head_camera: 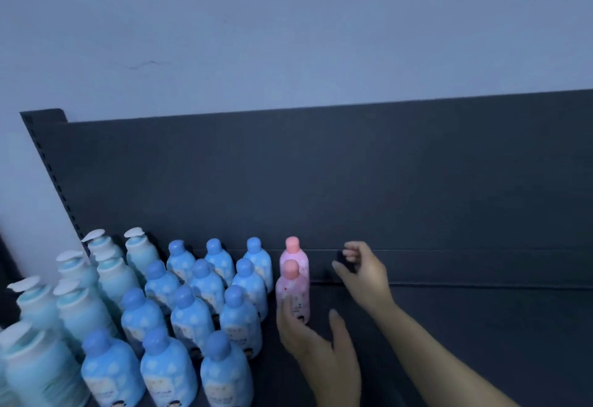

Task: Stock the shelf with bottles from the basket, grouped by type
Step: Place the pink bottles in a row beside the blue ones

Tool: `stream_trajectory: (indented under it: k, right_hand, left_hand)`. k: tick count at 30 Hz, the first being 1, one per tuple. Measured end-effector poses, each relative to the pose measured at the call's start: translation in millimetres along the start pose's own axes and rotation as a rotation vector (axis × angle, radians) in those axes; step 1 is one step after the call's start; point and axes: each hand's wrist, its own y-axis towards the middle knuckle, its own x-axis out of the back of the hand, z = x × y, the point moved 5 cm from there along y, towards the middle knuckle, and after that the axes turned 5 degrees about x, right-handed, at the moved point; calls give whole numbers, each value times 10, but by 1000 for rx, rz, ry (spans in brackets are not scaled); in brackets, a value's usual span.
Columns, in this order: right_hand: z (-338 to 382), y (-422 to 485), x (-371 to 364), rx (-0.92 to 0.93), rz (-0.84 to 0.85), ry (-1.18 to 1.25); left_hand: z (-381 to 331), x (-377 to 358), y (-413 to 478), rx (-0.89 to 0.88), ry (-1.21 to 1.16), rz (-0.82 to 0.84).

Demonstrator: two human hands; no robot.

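Observation:
Two pink bottles with salmon caps stand one behind the other on the dark shelf (449,326): the rear pink bottle (296,254) and the front pink bottle (293,294). My left hand (316,345) is at the base of the front one. Its fingertips touch the bottle's left side, while the thumb is spread off to the right, clear of the bottle. My right hand (364,273) hovers just right of the pink pair with its fingers loosely curled, holding nothing. The basket is out of view.
Left of the pink pair stand rows of blue bottles (192,316) with blue caps. Further left are teal pump bottles (80,307) with white tops. The shelf's dark back panel (353,182) rises behind. The shelf surface right of the pink bottles holds nothing.

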Motion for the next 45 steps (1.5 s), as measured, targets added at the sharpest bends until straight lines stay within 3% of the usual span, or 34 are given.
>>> stream_trajectory:
  k: [2,5,9,21,38,45]
  right_hand:
    - [413,-21,265,176,-103,-87]
    - [993,-45,579,419,-202,-336]
    - [1420,6,851,604,-298,-686]
    - [1618,-468,1430,529,-435,-900]
    - [730,-2137,3258,169,-620,-1149]
    - [-52,-2880,4094,89,-588,-1139]
  left_hand:
    - [-425,32,233,-257,-18,79]
    - [-797,67,744,-533,384,-4]
    - [-1146,130,1090,-680,670,-28]
    - [-1816,252,681,-844,555,-48]
    - [-2173,-406,-1663,-1018,237,404]
    - [-2238,-715,-2938,-1082,186,551]
